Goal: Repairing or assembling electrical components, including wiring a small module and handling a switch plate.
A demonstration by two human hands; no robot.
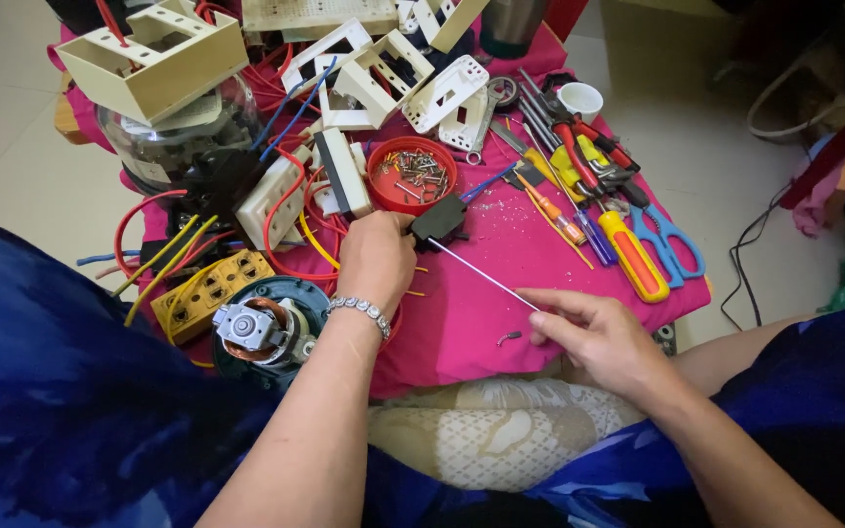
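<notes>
My left hand (376, 256), with a beaded bracelet on the wrist, grips a small black plastic part (439, 221) above the pink cloth (471, 313). My right hand (594, 330) holds the near end of a thin metal rod (481, 274), probably a screwdriver shaft, whose far tip meets the black part. A small bent metal piece (509, 337) lies on the cloth just left of my right hand. Behind the black part stands a red round dish (412, 174) with several screws.
A motor (261, 330) in a teal housing and a yellow socket block (209, 288) lie left. White switch boxes (383, 73) and wires crowd the back. Screwdrivers (630, 252), pliers (584, 156), blue scissors (670, 240) and a white cup (580, 99) lie right.
</notes>
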